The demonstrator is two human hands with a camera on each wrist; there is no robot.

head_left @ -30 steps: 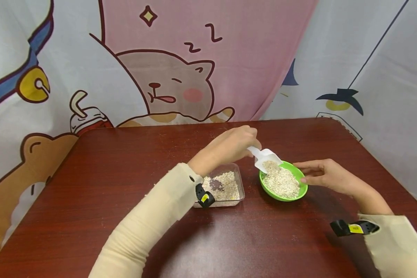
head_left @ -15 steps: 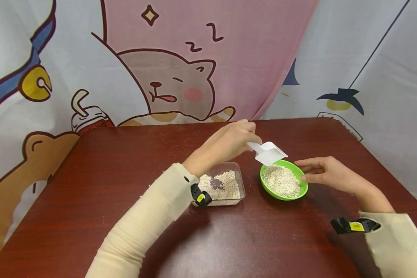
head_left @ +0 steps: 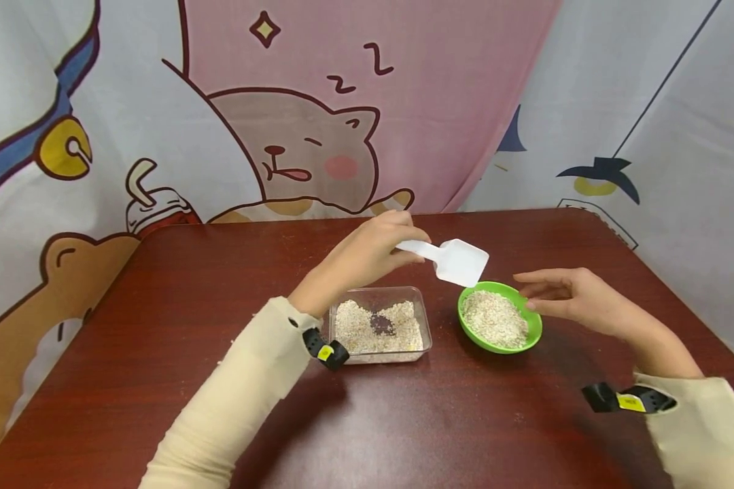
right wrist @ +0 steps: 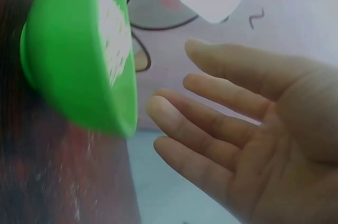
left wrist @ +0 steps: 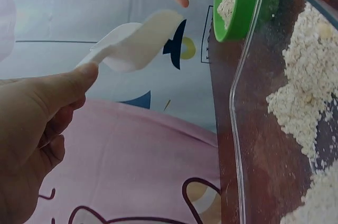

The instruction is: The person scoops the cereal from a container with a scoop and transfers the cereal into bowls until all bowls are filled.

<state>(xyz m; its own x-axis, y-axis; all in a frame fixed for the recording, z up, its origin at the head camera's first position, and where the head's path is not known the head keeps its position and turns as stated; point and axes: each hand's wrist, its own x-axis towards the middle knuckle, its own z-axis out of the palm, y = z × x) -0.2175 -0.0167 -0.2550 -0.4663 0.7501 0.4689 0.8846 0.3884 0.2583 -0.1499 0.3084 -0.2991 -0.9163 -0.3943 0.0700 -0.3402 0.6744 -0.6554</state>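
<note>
My left hand (head_left: 373, 248) pinches the handle of a white scoop (head_left: 461, 263), held above the table between a clear plastic box and a green bowl. In the left wrist view the scoop (left wrist: 132, 44) is tilted, and no flakes show on it. The green bowl (head_left: 501, 350) holds a heap of oat flakes (head_left: 494, 319). Right beside its rim, my right hand (head_left: 581, 302) has its fingers loosely extended. The right wrist view shows a gap between that hand (right wrist: 248, 123) and the bowl (right wrist: 68, 49). More oats (head_left: 367, 333) lie in the clear box (head_left: 427, 326).
The dark red wooden table (head_left: 452, 421) carries the box and bowl side by side. A few stray flakes lie left of the box, near my left sleeve (head_left: 232, 394). A printed cartoon curtain (head_left: 318, 136) hangs behind the table's far edge.
The scoop, with oats falling from it into the bowl a second ago, has lifted and moved left with my left hand. My right hand has come off the bowl's rim.
</note>
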